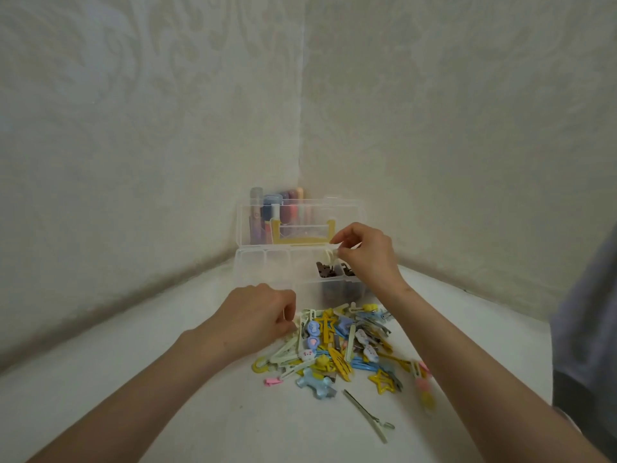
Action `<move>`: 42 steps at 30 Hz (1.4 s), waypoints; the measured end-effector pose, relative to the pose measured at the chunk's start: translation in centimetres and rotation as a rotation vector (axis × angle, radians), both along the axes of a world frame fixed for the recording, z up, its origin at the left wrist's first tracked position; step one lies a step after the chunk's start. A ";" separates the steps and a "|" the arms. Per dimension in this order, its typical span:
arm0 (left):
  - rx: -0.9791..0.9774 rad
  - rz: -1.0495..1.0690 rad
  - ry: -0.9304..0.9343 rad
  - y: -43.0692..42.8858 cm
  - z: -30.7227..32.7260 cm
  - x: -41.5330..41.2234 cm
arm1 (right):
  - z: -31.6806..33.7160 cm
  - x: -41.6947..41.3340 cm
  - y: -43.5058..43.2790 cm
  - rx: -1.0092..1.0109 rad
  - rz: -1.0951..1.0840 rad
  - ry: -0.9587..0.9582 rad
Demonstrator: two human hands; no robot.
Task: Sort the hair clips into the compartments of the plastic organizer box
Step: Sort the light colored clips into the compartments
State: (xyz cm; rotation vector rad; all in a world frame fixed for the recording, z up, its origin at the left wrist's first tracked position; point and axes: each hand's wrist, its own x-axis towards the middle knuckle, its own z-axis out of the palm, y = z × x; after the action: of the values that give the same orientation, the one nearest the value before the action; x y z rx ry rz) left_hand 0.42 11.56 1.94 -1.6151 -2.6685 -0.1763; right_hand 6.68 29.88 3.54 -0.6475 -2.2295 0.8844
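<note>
Table (133, 396), lower frame, bears the box (253, 262) at centre with its lid raised. Brown clips (329, 270) lie in its right compartments. The pile (337, 349) of unsorted clips lies just below the box. The right hand (364, 252) hovers over the box, thumb and forefinger pinching a cream clip (329, 252) above a middle compartment. The left hand (257, 312) is at the pile's upper-left edge, fingers curled; whether it holds a clip cannot be told. Assessment: placing step in hand. The next move calls for release into a compartment apart from the brown clips.
</note>
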 end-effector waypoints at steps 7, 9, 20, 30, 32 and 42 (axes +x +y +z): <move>-0.043 0.009 -0.010 0.2 -0.5 -0.3 | -0.1 0.9 0.0 0.059 0.081 -0.120; -0.042 0.015 -0.016 0.2 -0.6 -0.3 | -0.2 1.7 0.1 0.058 0.060 -0.044; 0.145 -0.051 -0.095 0.1 0.4 0.4 | -2.6 5.2 -1.3 -0.123 0.111 0.267; 0.441 -0.167 -0.086 0.4 0.6 1.5 | -2.9 5.3 -2.8 -0.025 0.325 -0.056; 0.462 -0.174 -0.089 0.4 0.5 1.6 | -3.0 5.2 -2.7 -0.049 0.353 -0.042; 0.635 -0.022 -0.187 -0.3 1.7 -1.2 | -2.5 6.3 0.8 -0.248 0.035 0.257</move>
State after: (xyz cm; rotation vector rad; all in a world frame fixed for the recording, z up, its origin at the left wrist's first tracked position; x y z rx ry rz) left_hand -0.74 11.23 3.59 -1.4571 -2.3343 -1.0916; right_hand 12.98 30.73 1.07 -0.5711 -1.9252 1.2029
